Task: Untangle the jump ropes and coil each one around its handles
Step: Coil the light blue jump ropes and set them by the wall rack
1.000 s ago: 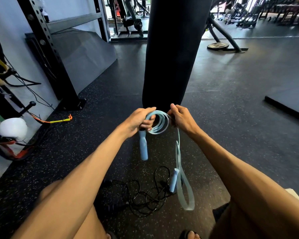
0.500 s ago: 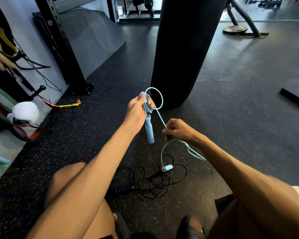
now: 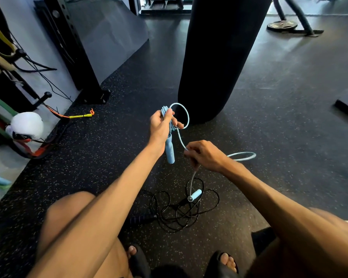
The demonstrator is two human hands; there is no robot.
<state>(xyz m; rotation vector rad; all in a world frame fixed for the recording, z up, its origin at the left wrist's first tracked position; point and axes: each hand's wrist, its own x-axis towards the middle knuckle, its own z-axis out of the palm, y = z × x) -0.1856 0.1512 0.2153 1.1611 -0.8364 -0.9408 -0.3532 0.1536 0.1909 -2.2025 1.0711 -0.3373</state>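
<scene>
We cannot see the upper end of the blue handle [image 3: 169, 152]. It is buried in the left grip [image 3: 162, 127], whose fingers and thumb are curled tight around it and around a small bundle of coils that pokes out above the thumb. How many turns sit in that bundle is hard to make out.

The right grip [image 3: 204, 155] is closed in a fist on the blue jump rope [image 3: 180, 139], so the stretch of cord inside it is hidden. From the left grip one open loop [image 3: 186, 115] stands up and to the right. The cord then runs down to the right grip, lower and just beside the held handle. Past that fist a flat loop juts out to the right, and a strand drops to the second blue handle [image 3: 195, 194], which lies on the floor [image 3: 269, 137] on top of the black jump rope [image 3: 181, 214].

That black rope is a loose tangle between our knees, near both grips but touched by neither. We can make out only one dark handle [image 3: 140, 219], and its mate we cannot find.

The punching bag [image 3: 219, 57] behind the grips is cut off at the top edge.
</scene>
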